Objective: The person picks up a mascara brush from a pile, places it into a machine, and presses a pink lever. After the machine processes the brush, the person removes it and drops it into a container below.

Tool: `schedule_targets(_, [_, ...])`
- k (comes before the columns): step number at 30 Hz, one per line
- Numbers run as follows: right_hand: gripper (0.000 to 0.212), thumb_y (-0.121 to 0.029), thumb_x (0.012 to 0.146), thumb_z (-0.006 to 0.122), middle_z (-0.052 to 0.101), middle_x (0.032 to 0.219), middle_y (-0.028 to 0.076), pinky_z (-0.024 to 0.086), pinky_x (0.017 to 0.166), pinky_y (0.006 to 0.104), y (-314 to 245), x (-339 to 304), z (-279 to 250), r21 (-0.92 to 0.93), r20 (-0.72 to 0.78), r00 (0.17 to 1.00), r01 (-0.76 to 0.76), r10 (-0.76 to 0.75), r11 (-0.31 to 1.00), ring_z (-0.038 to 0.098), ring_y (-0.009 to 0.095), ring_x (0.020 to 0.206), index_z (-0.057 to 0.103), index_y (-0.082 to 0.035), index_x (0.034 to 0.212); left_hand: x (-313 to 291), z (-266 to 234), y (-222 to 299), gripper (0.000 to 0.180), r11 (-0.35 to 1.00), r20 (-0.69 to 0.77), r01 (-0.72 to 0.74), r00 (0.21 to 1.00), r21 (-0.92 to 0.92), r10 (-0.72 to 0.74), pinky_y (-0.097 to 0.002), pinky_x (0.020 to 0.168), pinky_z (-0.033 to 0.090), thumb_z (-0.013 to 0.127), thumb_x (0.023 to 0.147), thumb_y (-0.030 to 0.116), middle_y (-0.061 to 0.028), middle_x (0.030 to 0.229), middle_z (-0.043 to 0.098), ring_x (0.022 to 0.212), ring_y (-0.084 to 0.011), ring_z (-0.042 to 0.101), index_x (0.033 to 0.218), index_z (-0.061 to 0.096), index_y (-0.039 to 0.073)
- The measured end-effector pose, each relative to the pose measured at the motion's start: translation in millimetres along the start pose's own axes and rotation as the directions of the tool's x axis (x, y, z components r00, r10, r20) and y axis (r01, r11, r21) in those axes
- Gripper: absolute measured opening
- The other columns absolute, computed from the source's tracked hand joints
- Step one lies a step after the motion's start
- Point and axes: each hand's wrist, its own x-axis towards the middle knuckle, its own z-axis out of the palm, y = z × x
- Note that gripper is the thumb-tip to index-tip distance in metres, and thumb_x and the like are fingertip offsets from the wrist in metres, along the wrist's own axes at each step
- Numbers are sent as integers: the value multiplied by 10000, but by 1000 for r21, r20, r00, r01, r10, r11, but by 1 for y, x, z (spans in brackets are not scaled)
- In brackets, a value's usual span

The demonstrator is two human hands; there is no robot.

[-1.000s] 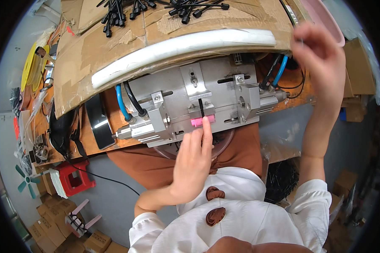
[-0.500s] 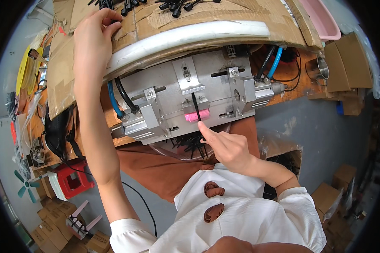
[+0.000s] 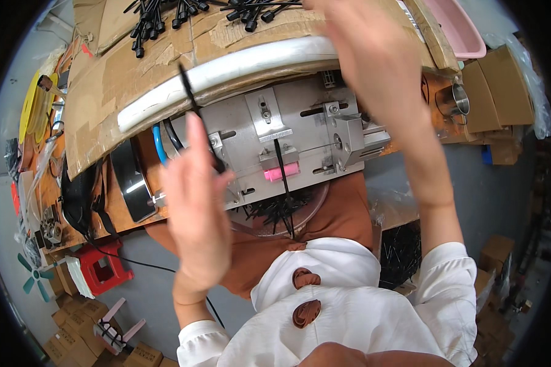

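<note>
My left hand (image 3: pixel 199 202), smeared by motion, is above the left part of the metal fixture (image 3: pixel 309 119). Between its thumb and forefinger is a thin black rod with a thicker end (image 3: pixel 187 87), tilted up and left. My right hand (image 3: pixel 376 61) reaches over the white padded edge toward the black rods with thick ends (image 3: pixel 251 24) on the cardboard. Blur and the picture's upper edge hide its fingertips. At the fixture's middle, another black rod (image 3: pixel 280 158) lies across a small metal block, beside a pink cylinder (image 3: pixel 281 172).
More black rods (image 3: pixel 144 27) lie at the far left of the cardboard cover (image 3: pixel 104 122). A clear bowl (image 3: pixel 321 199) of black rods sits on my lap. Metal clamps (image 3: pixel 349 137) and blue and black hoses flank the fixture. A steel cup (image 3: pixel 453 101) stands at the right.
My left hand has come back from the far cardboard with a black rod. My right hand has left the rod in the fixture and swung up to the far right.
</note>
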Motion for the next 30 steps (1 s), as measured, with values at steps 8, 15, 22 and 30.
schedule_targets(8, [207,-21,848,575,593,729,135,469,618,252,26,65,-25,300,530,817,-431,228,851,591,141,671,604,19,1048,-74,55,36,675,986,257,-105,964,131,68,-298,697,404,583,698,-48,-102,990,530,786,-214,477,1356,436,-79])
schedule_targets(15, [144,-20,816,655,669,841,89,438,573,213,2,4,-68,677,389,757,-622,526,394,572,106,662,629,1,956,-71,63,41,653,971,322,-28,945,237,-52,-355,804,420,646,775,-7,-113,1018,522,886,-259,488,1382,410,-46])
schedule_targets(22, [271,117,777,679,664,941,130,517,700,247,-55,-76,-81,804,351,813,-516,464,296,643,175,848,601,48,1027,-72,58,42,658,978,327,-32,944,208,-39,-371,807,432,643,776,-10,-118,1012,523,896,-269,490,1387,403,-49])
schedule_targets(30, [306,114,715,719,688,930,121,504,631,267,-83,-89,-86,676,412,763,-623,498,395,620,195,757,642,19,996,-69,59,40,673,979,343,-26,938,201,-46,-383,799,438,636,774,-23,-130,1013,521,912,-290,494,1395,379,-61])
